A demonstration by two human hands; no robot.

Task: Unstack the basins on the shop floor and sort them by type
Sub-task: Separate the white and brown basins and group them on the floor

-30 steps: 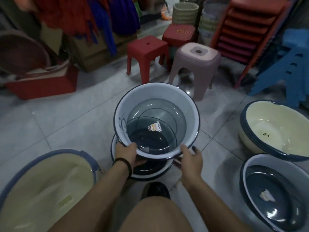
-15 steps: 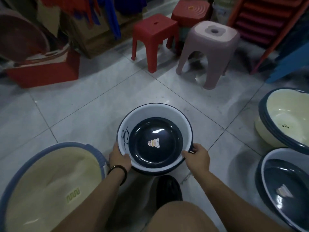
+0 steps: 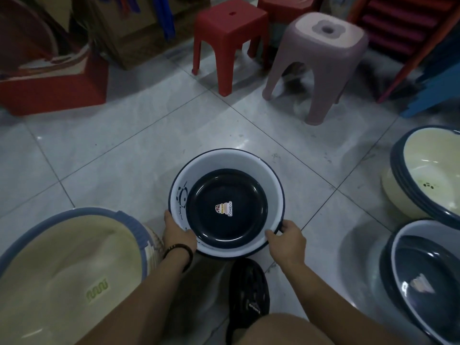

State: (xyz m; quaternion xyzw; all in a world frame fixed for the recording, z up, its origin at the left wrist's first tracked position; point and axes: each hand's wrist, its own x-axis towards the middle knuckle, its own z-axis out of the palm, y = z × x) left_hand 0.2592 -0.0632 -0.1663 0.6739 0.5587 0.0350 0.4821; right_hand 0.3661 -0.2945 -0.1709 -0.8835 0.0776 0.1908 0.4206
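Note:
A white basin (image 3: pixel 231 161) with a dark blue bottom, a dark rim and a sticker sits on the floor tiles right in front of me. My left hand (image 3: pixel 178 234) grips its near-left rim, thumb inside. My right hand (image 3: pixel 286 239) grips its near-right rim. At the lower left lies a large cream basin (image 3: pixel 62 270) with a blue-grey rim. On the right stands a stack of cream basins (image 3: pixel 433 168) with dark rims, and below it a white basin with a dark blue bottom (image 3: pixel 423 277).
A red stool (image 3: pixel 230 33) and a mauve stool (image 3: pixel 321 53) stand behind the basin. A red box (image 3: pixel 49 85) is at the far left, stacked red and blue stools at the far right. My black shoe (image 3: pixel 247 292) is just below the basin.
A second ago I held the basin tilted up over another one. It has come down flat onto the floor; my hands still grip its rim.

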